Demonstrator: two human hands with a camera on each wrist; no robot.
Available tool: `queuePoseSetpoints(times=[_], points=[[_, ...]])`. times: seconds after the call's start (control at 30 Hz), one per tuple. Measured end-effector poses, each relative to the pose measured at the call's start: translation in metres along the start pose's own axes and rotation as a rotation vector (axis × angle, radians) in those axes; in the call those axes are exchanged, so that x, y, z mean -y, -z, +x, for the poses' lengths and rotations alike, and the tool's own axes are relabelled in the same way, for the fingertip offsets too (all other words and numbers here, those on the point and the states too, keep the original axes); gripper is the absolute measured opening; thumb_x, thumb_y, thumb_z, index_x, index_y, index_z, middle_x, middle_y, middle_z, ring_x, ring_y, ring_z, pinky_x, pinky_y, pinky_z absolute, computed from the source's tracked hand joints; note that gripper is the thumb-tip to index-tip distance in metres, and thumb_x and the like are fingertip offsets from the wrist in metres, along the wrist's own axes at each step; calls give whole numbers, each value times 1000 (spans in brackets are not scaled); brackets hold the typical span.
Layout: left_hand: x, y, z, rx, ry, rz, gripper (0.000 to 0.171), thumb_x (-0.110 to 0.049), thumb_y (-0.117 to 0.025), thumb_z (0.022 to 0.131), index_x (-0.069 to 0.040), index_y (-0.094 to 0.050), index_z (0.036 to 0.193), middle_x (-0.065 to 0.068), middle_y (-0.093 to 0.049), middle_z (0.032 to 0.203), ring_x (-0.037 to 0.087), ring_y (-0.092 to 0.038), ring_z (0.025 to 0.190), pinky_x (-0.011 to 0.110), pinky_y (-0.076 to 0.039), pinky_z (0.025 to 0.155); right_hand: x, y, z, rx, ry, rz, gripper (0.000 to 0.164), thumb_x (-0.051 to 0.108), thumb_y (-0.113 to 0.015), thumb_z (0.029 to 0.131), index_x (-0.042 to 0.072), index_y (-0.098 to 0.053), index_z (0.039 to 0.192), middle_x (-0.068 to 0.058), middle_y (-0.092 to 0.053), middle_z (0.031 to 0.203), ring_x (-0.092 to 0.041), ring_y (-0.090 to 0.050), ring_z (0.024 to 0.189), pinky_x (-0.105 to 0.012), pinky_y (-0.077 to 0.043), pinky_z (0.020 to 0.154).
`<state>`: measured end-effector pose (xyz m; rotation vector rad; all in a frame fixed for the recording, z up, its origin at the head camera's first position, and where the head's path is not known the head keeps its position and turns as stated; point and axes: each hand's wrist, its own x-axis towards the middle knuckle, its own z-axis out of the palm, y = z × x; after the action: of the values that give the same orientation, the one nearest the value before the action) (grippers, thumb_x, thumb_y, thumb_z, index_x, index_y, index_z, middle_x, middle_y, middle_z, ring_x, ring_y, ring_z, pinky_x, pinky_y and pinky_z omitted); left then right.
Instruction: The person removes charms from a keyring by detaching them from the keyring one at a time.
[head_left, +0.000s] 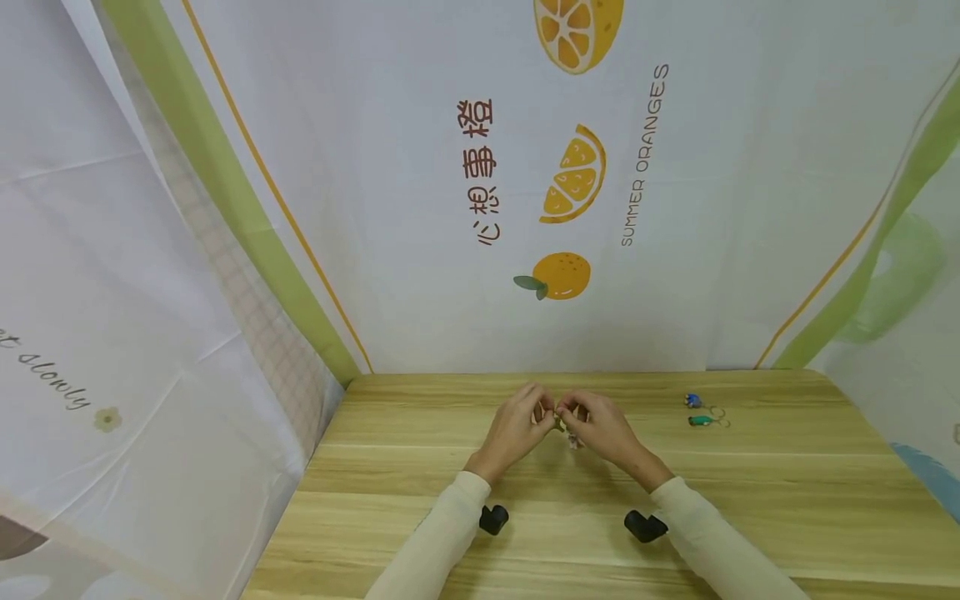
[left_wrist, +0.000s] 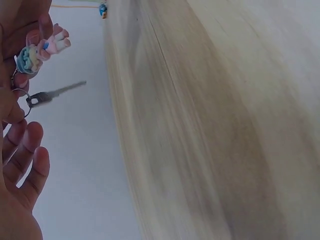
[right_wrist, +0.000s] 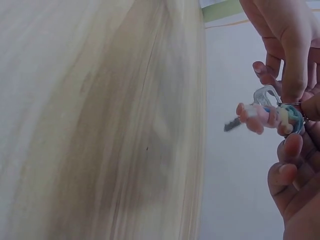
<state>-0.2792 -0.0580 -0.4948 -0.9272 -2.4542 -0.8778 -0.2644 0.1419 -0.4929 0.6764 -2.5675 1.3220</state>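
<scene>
In the head view my left hand (head_left: 516, 423) and right hand (head_left: 602, 427) meet above the table, fingertips almost touching. Between them is a metal key ring (left_wrist: 28, 113), pinched by both hands, with a flat key (left_wrist: 56, 94) on it. A small figurine keychain (left_wrist: 36, 57), pink with teal hair, dangles beside the key on the right hand's side. The right wrist view shows the figurine (right_wrist: 270, 117) partly covering the key (right_wrist: 232, 124). Some of the ring and the thumbs' exact contact points are hidden.
A blue figure keychain (head_left: 692, 401) and a green keychain (head_left: 701, 421), each with a ring, lie on the wooden table (head_left: 780, 500) at the right. Two black objects (head_left: 494, 520) sit by the wrists. A white printed curtain (head_left: 420, 317) stands behind.
</scene>
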Motion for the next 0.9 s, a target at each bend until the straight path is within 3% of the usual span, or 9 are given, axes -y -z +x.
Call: queuePoseSetpoints(times=[0.1, 0.23, 0.53, 0.9], points=[[0, 0, 0, 9, 2, -8, 2, -8, -67, 101, -9, -66, 101, 1, -66, 97, 11, -63, 77, 15, -46, 66, 1, 0, -1, -5, -2, -7, 11, 18, -67, 107, 10, -73, 109, -9, -73, 91, -8, -61, 58, -25, -49, 53], [0, 0, 1, 6, -14, -10, 3, -7, -68, 99, -9, -65, 99, 0, -66, 94, 10, -62, 77, 14, -46, 66, -1, 0, -1, -21, 4, -26, 14, 22, -67, 107, 10, -74, 108, -2, -73, 91, -4, -57, 60, -25, -47, 54], [-1, -1, 1, -27, -51, -30, 8, -4, -71, 99, -11, -67, 99, 1, -68, 95, 11, -63, 76, 14, -46, 64, -3, 1, -3, -42, -4, -40, 17, 22, -64, 109, 9, -75, 111, 1, -73, 93, -8, -55, 68, -25, -45, 58], [-2, -3, 3, -22, -56, -72, 7, -2, -70, 100, -9, -69, 100, 3, -69, 94, 10, -61, 76, 15, -49, 66, -8, 4, -4, -41, -8, 17, 16, 18, -63, 109, 6, -75, 111, 1, -74, 93, -6, -56, 73, -25, -49, 63]])
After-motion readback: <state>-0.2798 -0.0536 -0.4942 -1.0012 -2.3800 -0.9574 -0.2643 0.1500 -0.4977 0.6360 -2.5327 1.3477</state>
